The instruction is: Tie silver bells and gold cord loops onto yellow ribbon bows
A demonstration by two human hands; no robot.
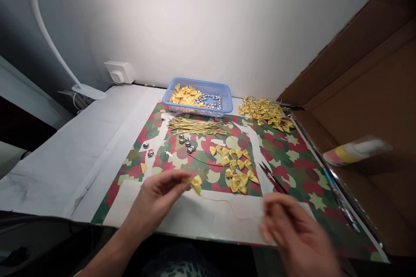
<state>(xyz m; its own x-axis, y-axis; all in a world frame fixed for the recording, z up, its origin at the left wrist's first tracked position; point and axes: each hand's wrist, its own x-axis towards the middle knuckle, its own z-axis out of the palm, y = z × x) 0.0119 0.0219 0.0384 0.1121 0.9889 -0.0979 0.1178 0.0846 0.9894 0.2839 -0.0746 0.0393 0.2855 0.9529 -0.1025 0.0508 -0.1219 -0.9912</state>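
My left hand (pixel 162 197) pinches a small yellow ribbon bow (pixel 196 183) between thumb and fingertips, above the white strip at the table's front edge. From near the bow a thin pale gold cord (pixel 231 207) curves across to my right hand (pixel 289 225), which is blurred by motion; its fingers look closed around the cord's end. Behind that hand lies a pair of dark-bladed scissors (pixel 272 176). Several finished-looking yellow bows (pixel 238 164) lie in a group between the hands, with one long gold stem (pixel 208 162) pointing left from them.
A blue basket (pixel 197 82) holds yellow bows and silver beads. Before it lie a bundle of gold cords (pixel 196 126) and several silver bells (pixel 187 142). More tailed bows (pixel 264 111) are piled at back right. A cardboard box (pixel 364 73) walls the right side, near a bottle (pixel 355 150).
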